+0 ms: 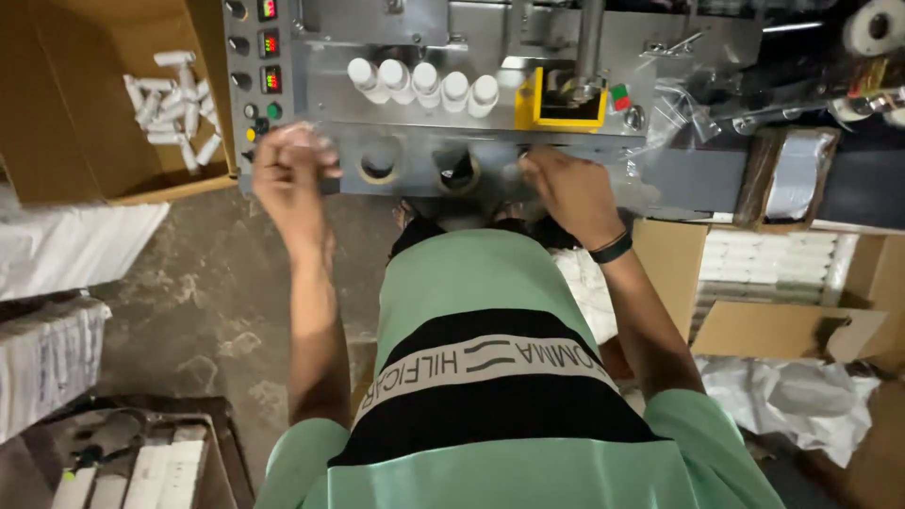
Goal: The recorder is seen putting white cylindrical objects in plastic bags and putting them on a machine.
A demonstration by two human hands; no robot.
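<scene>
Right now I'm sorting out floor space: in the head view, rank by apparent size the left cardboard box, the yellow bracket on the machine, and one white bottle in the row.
1. Left cardboard box
2. Yellow bracket
3. White bottle

These are apparent sizes only.

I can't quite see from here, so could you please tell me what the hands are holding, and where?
Both hands, left and right, grip a clear plastic film, seemingly by its near edge.

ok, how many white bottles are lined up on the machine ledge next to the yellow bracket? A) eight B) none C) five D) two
C: five white bottles lie side by side on the metal ledge, just left of the yellow bracket and above the left hand and right hand.
</scene>
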